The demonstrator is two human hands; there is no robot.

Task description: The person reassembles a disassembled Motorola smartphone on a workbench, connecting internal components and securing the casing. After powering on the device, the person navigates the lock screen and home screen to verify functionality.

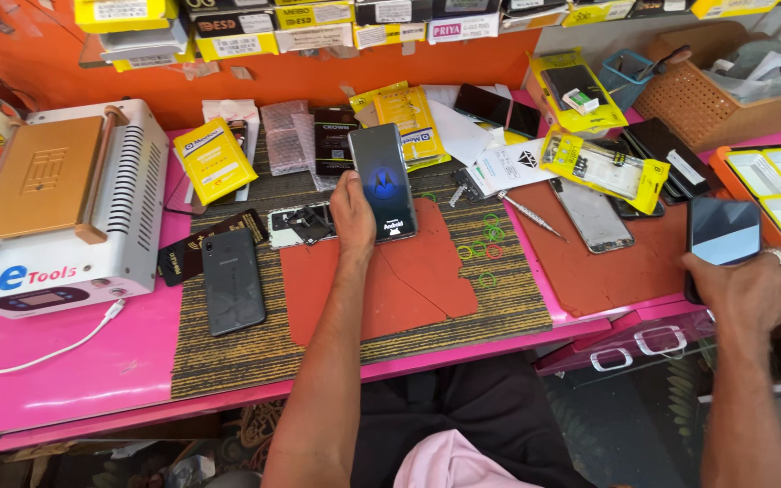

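My left hand (352,215) grips a smartphone (383,179) by its left edge and holds it upright over the workbench; its screen is lit with a blue logo. My right hand (745,287), a ring on one finger, holds a second dark phone (723,233) at the right edge of the bench, its glossy screen reflecting light. Below the left hand lies a red rubber mat (418,271) on a striped work mat (228,352).
A white heating machine (65,208) stands at the left with a white cable (56,348). A dark phone (231,280) lies face down beside it. Yellow parts packets (214,160), an opened phone (594,215), a screwdriver (531,215), a woven basket (707,90) and an orange tray (775,185) crowd the back and right.
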